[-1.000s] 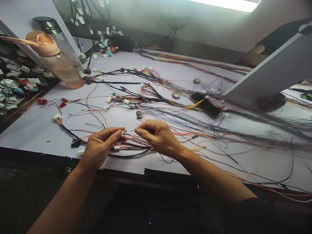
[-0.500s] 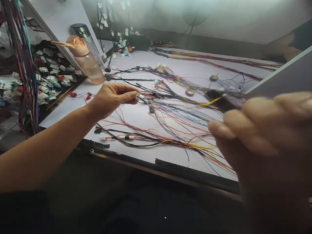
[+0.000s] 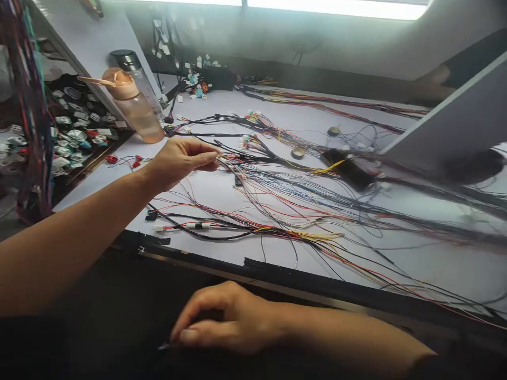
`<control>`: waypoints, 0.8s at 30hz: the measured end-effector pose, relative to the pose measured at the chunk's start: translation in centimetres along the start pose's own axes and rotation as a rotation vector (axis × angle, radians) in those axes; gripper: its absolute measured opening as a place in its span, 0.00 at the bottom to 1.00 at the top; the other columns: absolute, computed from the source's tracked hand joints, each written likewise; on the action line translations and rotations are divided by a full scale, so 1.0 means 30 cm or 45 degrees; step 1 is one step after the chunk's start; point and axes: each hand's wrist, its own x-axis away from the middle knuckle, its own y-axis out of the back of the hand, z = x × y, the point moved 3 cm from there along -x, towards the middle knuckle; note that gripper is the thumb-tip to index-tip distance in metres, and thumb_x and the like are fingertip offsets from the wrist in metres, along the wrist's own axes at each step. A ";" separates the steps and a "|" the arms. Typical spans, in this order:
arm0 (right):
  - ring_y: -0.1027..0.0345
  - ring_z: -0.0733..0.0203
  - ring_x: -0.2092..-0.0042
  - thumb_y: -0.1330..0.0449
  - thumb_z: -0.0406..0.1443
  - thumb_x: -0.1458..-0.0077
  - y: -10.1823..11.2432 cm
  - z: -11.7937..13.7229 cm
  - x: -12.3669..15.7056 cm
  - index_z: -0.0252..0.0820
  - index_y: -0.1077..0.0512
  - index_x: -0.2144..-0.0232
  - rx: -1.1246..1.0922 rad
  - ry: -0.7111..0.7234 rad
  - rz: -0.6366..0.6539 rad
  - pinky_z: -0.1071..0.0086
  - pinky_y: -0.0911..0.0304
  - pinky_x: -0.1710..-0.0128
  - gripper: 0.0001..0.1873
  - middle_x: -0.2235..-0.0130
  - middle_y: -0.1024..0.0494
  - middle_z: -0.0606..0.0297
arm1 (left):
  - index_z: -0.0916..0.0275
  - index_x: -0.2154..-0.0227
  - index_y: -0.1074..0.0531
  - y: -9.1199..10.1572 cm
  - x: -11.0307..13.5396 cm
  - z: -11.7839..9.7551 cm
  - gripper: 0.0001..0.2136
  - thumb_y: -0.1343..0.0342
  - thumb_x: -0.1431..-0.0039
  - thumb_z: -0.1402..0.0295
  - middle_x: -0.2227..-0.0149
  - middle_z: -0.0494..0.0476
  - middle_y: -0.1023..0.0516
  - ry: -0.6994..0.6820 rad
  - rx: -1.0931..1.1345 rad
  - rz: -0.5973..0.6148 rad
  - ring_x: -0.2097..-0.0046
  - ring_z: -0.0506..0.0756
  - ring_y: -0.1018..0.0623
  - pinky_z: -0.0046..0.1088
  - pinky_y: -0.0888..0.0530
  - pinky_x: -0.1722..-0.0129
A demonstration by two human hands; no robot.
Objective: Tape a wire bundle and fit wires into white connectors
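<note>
My left hand (image 3: 180, 161) is stretched out over the white table (image 3: 222, 198), thumb and fingers pinched on a small white connector (image 3: 219, 157) at the end of thin wires. These wires run into the loose wire harness (image 3: 285, 206) spread across the table. My right hand (image 3: 225, 319) lies low in front of the table's dark front edge (image 3: 277, 272), over a dark surface. Its fingers are curled together, the tips near a small thin object that I cannot make out.
An orange-lidded water bottle (image 3: 134, 108) stands at the back left beside a tray of connectors (image 3: 75, 134). Coloured wires hang at the far left (image 3: 34, 111). Two tape rolls (image 3: 298, 152) and a black block (image 3: 348, 169) lie mid-table. A grey panel (image 3: 455, 124) slants at the right.
My right hand has dropped from close in front of the camera down below the table edge. My left hand keeps its pinch on the connector, nearly in place.
</note>
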 end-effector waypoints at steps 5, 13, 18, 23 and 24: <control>0.33 0.69 0.41 0.46 0.36 0.33 -0.032 -0.080 -0.081 0.37 0.27 0.51 0.796 0.232 0.108 0.76 0.46 0.36 0.13 0.44 0.24 0.61 | 0.71 0.62 0.20 0.020 0.001 0.037 0.18 0.29 0.54 0.64 0.65 0.60 0.18 -0.048 0.019 0.044 0.66 0.54 0.19 0.44 0.23 0.50; 0.27 0.69 0.50 0.47 0.39 0.33 0.162 -0.002 0.086 0.41 0.24 0.57 1.234 0.550 -0.367 0.75 0.38 0.41 0.13 0.55 0.18 0.65 | 0.69 0.60 0.21 0.029 0.007 0.057 0.20 0.28 0.54 0.62 0.64 0.58 0.18 -0.066 -0.016 -0.023 0.65 0.55 0.19 0.50 0.26 0.45; 0.26 0.59 0.54 0.43 0.32 0.37 0.302 0.002 0.274 0.40 0.26 0.57 1.494 0.265 -0.745 0.62 0.31 0.53 0.08 0.55 0.18 0.58 | 0.69 0.59 0.21 0.024 -0.006 0.079 0.20 0.29 0.52 0.61 0.64 0.55 0.18 -0.056 -0.007 -0.055 0.64 0.53 0.19 0.49 0.27 0.44; 0.26 0.60 0.55 0.43 0.33 0.36 0.329 -0.003 0.344 0.41 0.26 0.57 1.520 0.173 -0.847 0.65 0.33 0.55 0.08 0.56 0.18 0.59 | 0.69 0.66 0.20 0.001 -0.024 0.140 0.21 0.25 0.62 0.61 0.68 0.58 0.19 -0.101 0.224 -0.218 0.70 0.53 0.20 0.43 0.19 0.55; 0.27 0.60 0.56 0.44 0.33 0.36 0.339 -0.001 0.343 0.41 0.26 0.57 1.547 0.120 -0.918 0.65 0.35 0.56 0.08 0.57 0.18 0.60 | 0.69 0.67 0.20 -0.010 -0.022 0.159 0.21 0.25 0.63 0.62 0.69 0.57 0.19 -0.103 0.302 -0.259 0.70 0.53 0.20 0.40 0.19 0.58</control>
